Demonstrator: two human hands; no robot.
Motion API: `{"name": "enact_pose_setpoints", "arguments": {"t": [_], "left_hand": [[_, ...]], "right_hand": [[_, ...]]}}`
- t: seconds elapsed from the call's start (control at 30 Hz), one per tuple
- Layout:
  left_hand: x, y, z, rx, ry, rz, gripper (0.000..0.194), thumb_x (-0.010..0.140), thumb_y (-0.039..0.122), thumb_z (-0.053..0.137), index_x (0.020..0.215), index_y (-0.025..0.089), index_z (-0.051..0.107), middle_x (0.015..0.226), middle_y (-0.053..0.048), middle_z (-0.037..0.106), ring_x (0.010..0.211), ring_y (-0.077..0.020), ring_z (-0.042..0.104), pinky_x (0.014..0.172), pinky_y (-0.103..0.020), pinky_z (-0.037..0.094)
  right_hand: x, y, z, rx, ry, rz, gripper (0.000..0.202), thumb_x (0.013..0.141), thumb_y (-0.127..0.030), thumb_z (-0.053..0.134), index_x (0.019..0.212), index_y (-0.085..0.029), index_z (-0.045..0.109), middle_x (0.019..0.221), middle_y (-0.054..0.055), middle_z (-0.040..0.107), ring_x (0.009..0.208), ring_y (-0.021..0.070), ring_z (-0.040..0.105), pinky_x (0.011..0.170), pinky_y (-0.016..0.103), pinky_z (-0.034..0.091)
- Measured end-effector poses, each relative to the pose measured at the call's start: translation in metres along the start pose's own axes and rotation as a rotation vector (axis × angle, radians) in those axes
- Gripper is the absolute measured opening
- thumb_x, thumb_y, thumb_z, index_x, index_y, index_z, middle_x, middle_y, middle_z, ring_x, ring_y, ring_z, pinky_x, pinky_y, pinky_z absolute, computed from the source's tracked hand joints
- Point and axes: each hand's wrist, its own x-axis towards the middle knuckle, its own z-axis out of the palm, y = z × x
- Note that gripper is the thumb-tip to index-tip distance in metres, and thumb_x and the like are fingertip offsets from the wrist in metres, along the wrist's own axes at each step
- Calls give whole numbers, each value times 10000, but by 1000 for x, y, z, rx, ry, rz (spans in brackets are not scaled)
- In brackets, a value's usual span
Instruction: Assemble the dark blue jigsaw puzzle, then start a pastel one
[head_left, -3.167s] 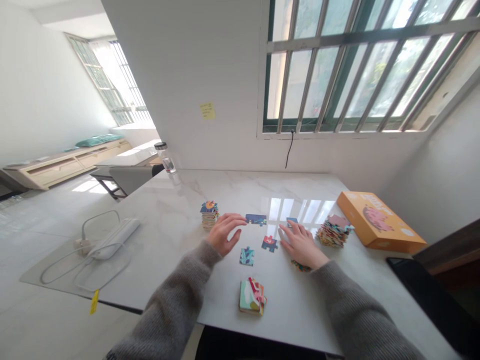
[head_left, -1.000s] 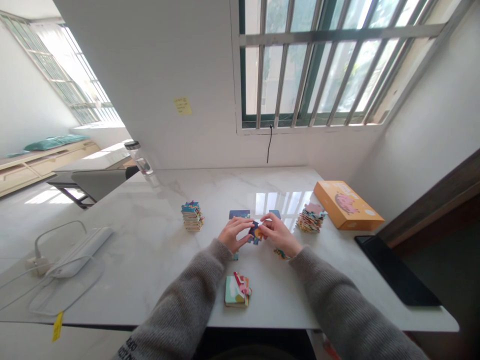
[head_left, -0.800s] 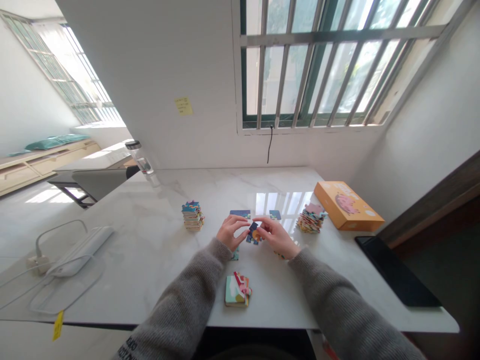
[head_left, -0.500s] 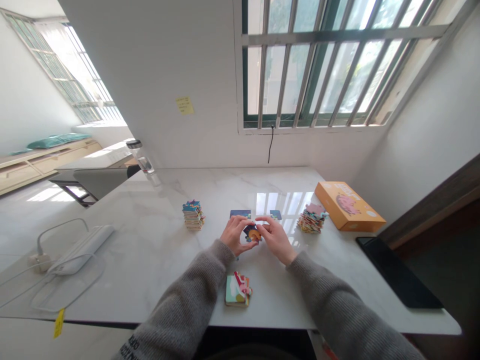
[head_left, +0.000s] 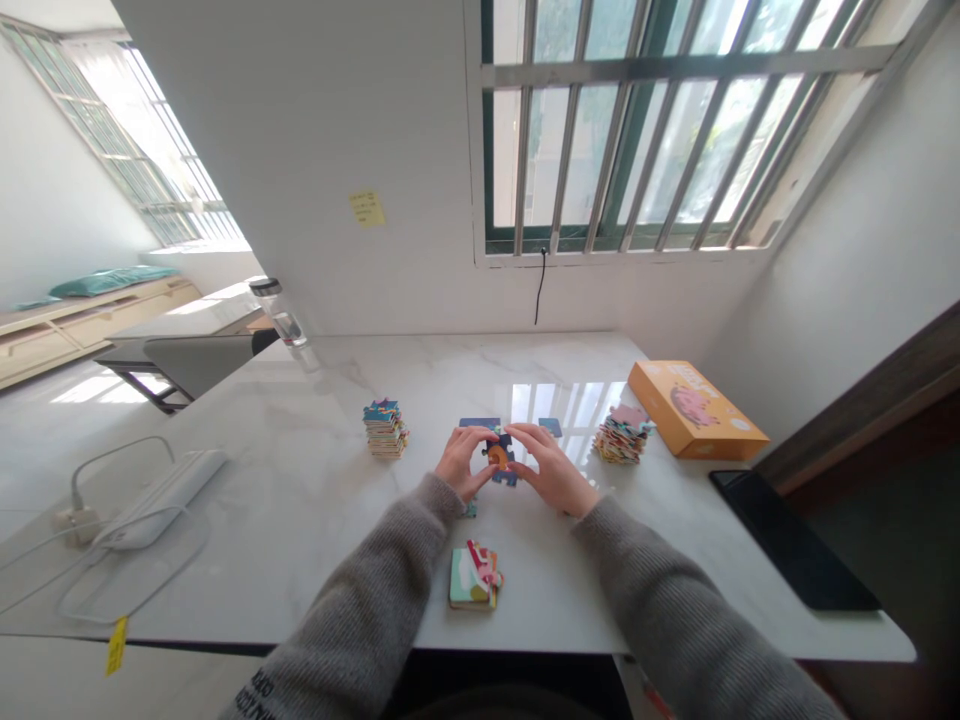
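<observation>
Newly angled puzzle piece (head_left: 498, 456), between left grip (head_left: 460, 464) and right grip (head_left: 557, 474)

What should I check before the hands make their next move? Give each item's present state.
1. Dark blue cardboard puzzle piece with orange shape between fingertips of left hand and right hand: ok.
2. That piece flat on the white marbled table: cannot tell.
3. Tall blue-topped puzzle stack, left, standing: ok.
4. Pink-topped puzzle stack, right, edges aligned: not ok, they jut out.
5. Orange cardboard box clear of both hands: ok.
</observation>
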Motion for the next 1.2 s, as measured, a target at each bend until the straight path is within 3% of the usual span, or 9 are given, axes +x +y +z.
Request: {"name": "enact_pose_setpoints", "arguments": {"t": [0.2,0.37,0.47,0.57,0.83,1.2], "left_hand": [[-3,-6,6,1,-33,-50,377,771,217,709,1133,215,601,1117,-83,678,1040,-266,593,955,-442,500],[-8,-35,1,170,-142,-204,742,694,281,777,1376,170,506,1338,-141,583,1220,-329,540,1083,-505,431],[-11,-47,-7,350,-242,-368,608,763,317,725,1335,182,569,1427,-148,512,1308,-352,477,1119,-525,397],[-10,-45,-10,451,-320,-441,541,838,363,667,1349,205,583,1477,-132,473,1342,-338,455,1129,-499,395],[-7,-29,-7,542,-433,-420,552,932,431,544,1456,264,492,1570,-86,408,1383,-310,424,1165,-488,336],[-9,-37,-1,497,-337,-358,460,916,406,564,1366,310,559,1465,-95,532,1332,-321,471,1111,-537,351]], "right_hand": [[0,3,-3,-67,-68,-30,405,979,-307,584,1379,-271,534,1288,89,623,1203,258,556,1066,463,451],[-1,14,-8,-251,-125,52,428,962,-294,611,1384,-261,548,1255,95,644,1131,268,566,998,443,460],[-4,21,-10,-365,-135,119,416,960,-300,613,1372,-262,568,1228,99,654,1100,274,561,958,431,455],[-6,25,-12,-452,-139,148,388,966,-304,608,1351,-265,589,1218,97,659,1101,271,553,936,412,439],[11,32,-9,-544,-130,143,377,978,-302,598,1354,-271,594,1251,78,657,1111,257,534,953,382,388],[29,52,9,-607,-200,220,336,1002,-276,508,1305,-331,642,1251,82,647,1184,282,494,1003,418,342]]}}
